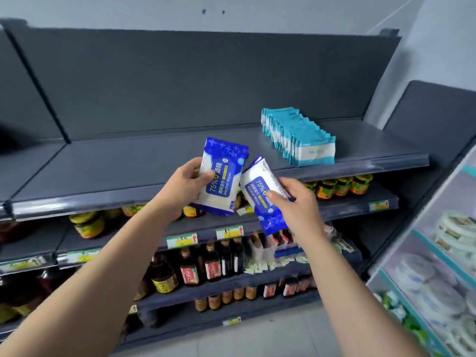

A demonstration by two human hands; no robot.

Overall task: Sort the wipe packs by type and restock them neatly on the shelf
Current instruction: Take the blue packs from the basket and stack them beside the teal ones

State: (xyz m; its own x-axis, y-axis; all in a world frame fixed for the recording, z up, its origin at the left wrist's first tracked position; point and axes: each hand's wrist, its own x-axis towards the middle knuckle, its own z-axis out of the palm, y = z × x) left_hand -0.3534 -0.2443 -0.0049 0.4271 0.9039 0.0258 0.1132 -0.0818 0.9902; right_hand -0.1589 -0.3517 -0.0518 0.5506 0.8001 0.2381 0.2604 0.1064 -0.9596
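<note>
My left hand (184, 186) grips blue-and-white alcohol wipe packs (221, 176), held upright in front of the top shelf's (128, 166) front edge. Beside them, my right hand (296, 204) holds another blue alcohol wipe pack (260, 191), tilted with its top pointing down. The packs nearly touch in the middle. A neat row of teal-and-white wipe packs (298, 136) stands on the right part of the dark top shelf, beyond both hands.
The lower shelves carry jars with yellow labels (340, 186), dark sauce bottles (211, 264) and small sachets (260, 266). A second rack with round white tubs (432, 279) stands at the right. The shelf's left and middle surface is bare.
</note>
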